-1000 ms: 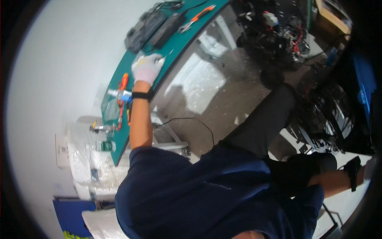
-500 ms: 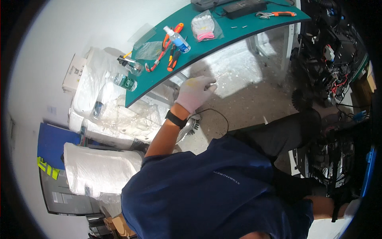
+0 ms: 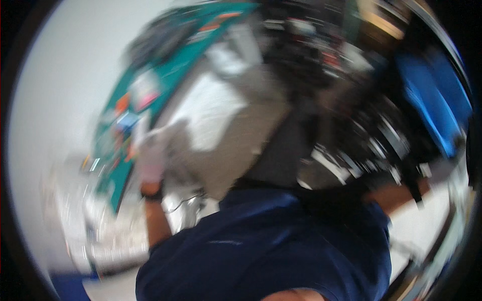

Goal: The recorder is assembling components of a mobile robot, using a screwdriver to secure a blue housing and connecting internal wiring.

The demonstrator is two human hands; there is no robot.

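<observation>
Strong motion blur covers the whole picture. My left hand (image 3: 152, 159), in a pale glove with a dark band at the wrist, is raised at the front edge of the green-topped table (image 3: 119, 184). Its fingers are smeared, so I cannot tell whether it holds anything. Close by on the tabletop are a blue-labelled bottle (image 3: 127, 122) and smeared orange tools. Far to the right, my right hand (image 3: 446, 168) is reached out beside a blue panel-like thing (image 3: 431, 95). Its fingers are too blurred to read.
A bagged glove (image 3: 144, 90), a dark bulky item (image 3: 160, 42) and an orange-handled wrench (image 3: 219, 22) lie farther along the table. Dark machinery with cables (image 3: 326, 55) fills the far right. Clear plastic wrapping (image 3: 118, 233) is at the lower left.
The view has swung to the right, so the table now stands farther left and steeper. More of the blue panel shows. My left hand appears nearer the table edge, while my right arm stays stretched out.
</observation>
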